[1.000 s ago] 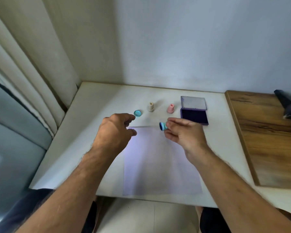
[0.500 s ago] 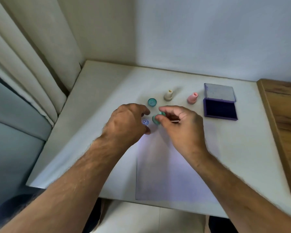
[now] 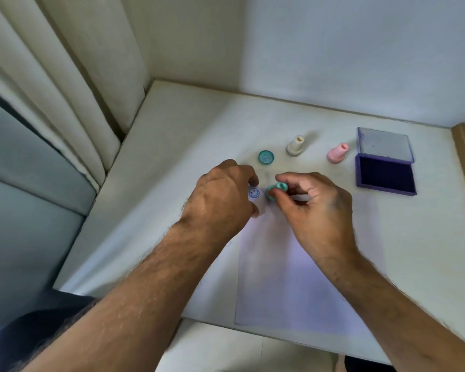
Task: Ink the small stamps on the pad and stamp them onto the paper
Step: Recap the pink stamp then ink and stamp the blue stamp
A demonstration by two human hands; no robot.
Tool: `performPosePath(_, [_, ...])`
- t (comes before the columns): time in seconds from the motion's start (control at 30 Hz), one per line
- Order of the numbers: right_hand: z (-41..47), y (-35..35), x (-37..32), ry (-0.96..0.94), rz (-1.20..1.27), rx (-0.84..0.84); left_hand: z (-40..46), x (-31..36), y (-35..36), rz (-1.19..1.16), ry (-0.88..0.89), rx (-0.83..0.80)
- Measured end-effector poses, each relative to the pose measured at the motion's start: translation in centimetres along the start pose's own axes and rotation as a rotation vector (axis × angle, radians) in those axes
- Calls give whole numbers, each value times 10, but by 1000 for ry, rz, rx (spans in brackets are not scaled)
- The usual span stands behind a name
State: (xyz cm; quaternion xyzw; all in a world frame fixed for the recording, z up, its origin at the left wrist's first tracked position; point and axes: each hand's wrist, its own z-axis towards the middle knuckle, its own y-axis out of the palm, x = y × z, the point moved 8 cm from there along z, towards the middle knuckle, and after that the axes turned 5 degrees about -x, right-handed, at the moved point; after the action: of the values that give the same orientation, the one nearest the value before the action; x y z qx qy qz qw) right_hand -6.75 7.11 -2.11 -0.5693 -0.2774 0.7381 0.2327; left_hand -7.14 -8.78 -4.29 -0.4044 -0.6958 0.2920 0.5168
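Found one smiley print at paper's far-left corner, teal stamp pinched in right hand just beside it, left hand pressing paper, grip indeterminate; cream stamp and pink stamp by ink pad near tabletop's far edge judged pending.

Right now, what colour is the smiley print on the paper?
Blue, a smiley print near the paper's top left corner; head view.
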Motion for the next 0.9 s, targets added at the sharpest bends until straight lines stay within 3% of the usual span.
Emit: performPosePath(0.9, [-3,11,-8,-130,-121,-52,1,5,0,-60,-24,-1])
